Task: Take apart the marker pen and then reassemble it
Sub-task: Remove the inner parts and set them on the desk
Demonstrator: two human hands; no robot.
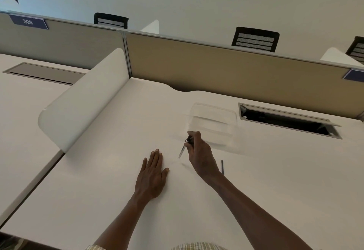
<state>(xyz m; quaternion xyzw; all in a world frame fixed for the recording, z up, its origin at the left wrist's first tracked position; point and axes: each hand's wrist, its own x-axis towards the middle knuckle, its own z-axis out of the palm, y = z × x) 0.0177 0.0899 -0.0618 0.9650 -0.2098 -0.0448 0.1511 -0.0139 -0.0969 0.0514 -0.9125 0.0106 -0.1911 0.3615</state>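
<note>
My right hand (pixel 199 155) is closed around a slim marker pen (pixel 184 147) with a dark upper end and a pale lower end. It holds the pen slanted, tip down and to the left, just above the white desk (pixel 118 190). My left hand (pixel 152 173) lies flat on the desk, palm down, fingers together and holding nothing, a little left of the pen tip. A thin dark rod (pixel 222 167), possibly a pen part, lies on the desk just right of my right wrist.
A clear plastic tray (pixel 214 121) sits beyond my right hand. An open cable slot (pixel 285 120) is at the back right. A white curved divider (pixel 82 102) stands to the left, and a tan partition (pixel 216 68) runs along the back, with chair backs behind it.
</note>
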